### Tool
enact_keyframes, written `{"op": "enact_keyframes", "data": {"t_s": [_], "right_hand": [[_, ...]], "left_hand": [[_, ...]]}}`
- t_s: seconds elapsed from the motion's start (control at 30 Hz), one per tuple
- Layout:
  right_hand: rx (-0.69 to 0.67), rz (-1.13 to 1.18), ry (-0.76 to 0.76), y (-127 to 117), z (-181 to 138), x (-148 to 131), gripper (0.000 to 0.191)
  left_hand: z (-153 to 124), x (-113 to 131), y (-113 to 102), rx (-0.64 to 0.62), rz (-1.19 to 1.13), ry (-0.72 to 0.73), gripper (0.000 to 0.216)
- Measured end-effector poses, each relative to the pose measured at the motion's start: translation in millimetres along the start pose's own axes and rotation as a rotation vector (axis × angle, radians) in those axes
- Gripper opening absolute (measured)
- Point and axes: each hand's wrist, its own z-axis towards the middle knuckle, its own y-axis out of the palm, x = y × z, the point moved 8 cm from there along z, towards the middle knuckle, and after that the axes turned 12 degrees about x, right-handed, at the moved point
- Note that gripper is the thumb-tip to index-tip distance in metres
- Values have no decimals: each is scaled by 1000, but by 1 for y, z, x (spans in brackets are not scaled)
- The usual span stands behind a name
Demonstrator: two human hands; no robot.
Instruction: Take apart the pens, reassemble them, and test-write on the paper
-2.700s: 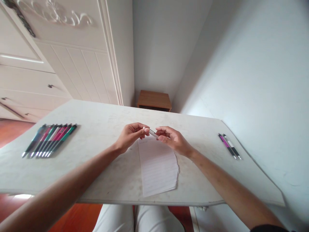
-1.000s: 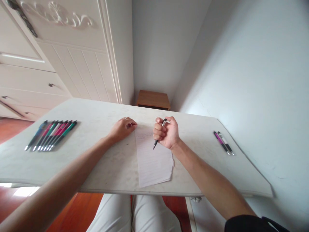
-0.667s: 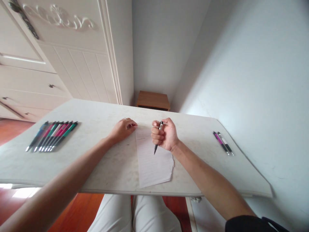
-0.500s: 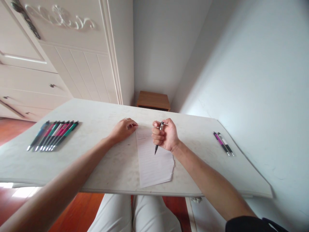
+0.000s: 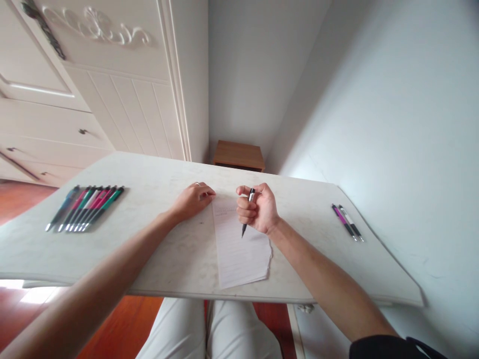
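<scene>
A pen [image 5: 251, 196] with a black tip and a pale barrel stands upright in my right hand [image 5: 266, 209], its point facing down. My fingers are wrapped round it in a fist, the thumb near its top end. Under that fist lies a lined sheet of paper [image 5: 239, 264] with a torn right edge and faint writing near its top. My left hand [image 5: 192, 200] rests on the table at the sheet's upper left corner, with fingertips and thumb brought together on the corner. The pen's tip is over the paper; whether they touch I cannot tell.
Several pens [image 5: 92, 207] in blue, pink, white and green lie in a row on the left of the white table [image 5: 168, 269]. Two more pens [image 5: 346, 222], purple and white, lie at the right. A white cabinet [image 5: 130, 99] and a brown wooden box-like piece [image 5: 239, 153] stand beyond.
Both hands keep their places and their hold. The pen has tilted very slightly in my right fist; otherwise the view has only shifted a little.
</scene>
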Motion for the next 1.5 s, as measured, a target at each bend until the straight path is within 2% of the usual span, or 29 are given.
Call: {"op": "enact_keyframes", "data": {"t_s": [0.47, 0.83, 1.2, 1.5], "right_hand": [[-42, 16, -26, 6, -3, -1, 24], [-7, 16, -70, 9, -11, -9, 29], [53, 39, -147, 0, -11, -22, 36], [55, 51, -144, -3, -8, -20, 35]], "left_hand": [[0, 1, -1, -11, 0, 19, 22], [0, 0, 0, -27, 10, 24, 23], [-1, -1, 0, -40, 37, 29, 24], [-1, 1, 0, -41, 45, 55, 23]]}}
